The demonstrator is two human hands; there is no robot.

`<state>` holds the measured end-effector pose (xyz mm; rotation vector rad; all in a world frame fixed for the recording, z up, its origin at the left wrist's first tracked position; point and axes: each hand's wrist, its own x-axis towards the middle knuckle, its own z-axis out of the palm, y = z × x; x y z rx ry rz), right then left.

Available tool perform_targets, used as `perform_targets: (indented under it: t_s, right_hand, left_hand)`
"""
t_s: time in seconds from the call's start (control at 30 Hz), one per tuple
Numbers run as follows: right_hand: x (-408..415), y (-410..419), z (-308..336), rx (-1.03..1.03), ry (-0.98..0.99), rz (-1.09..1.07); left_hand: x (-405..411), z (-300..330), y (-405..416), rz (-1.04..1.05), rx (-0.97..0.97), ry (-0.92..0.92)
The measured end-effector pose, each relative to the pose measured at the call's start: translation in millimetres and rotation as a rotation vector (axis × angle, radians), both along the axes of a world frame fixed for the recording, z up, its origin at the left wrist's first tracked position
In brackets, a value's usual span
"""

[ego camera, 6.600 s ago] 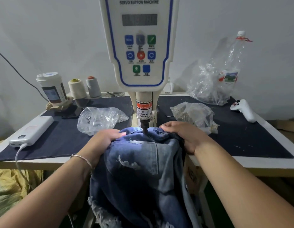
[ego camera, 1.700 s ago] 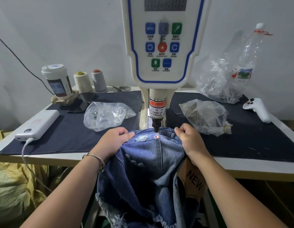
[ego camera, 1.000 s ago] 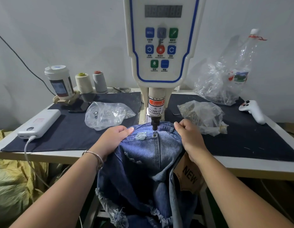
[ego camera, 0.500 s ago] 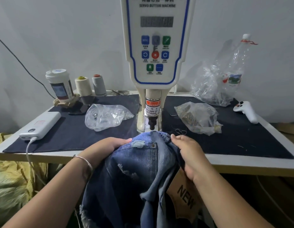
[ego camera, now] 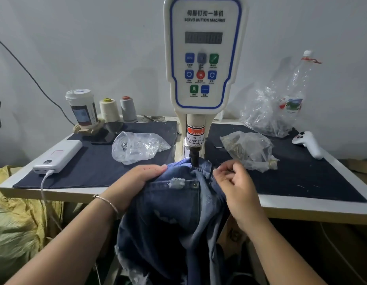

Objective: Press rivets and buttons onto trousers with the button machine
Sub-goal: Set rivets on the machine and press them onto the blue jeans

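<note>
My left hand (ego camera: 141, 177) grips the trousers (ego camera: 178, 214); my right hand (ego camera: 235, 182) pinches their top edge, fingers curled.

Landmark is the button machine (ego camera: 203, 58). The waistband sits under its black punch (ego camera: 194, 158), denim bunched on both sides and the rest hanging off the table (ego camera: 301, 208) edge in front. One set rivet (ego camera: 196, 184) shows at the pocket corner just below the punch. Left of the machine: clear bag (ego camera: 137, 147), power bank (ego camera: 59, 156). Right of it: second bag (ego camera: 248, 151), white controller (ego camera: 308, 144).
</note>
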<state>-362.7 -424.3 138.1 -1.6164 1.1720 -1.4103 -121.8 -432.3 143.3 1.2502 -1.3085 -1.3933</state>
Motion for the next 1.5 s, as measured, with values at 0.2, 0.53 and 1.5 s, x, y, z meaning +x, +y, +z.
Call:
perform_targets:
  t_s: [0.2, 0.53, 1.5]
  right_hand:
    - [5, -2, 21, 0.038, -0.012, 0.016]
    - [7, 0, 2, 0.618, -0.276, 0.099]
    - [-42, 83, 125, 0.314, 0.324, 0.845]
  left_hand:
    - [-5, 21, -3, 0.050, 0.102, 0.020]
    - [-13, 19, -4, 0.120, 0.201, -0.233]
    - [-42, 124, 76, -0.810, -0.071, -0.374]
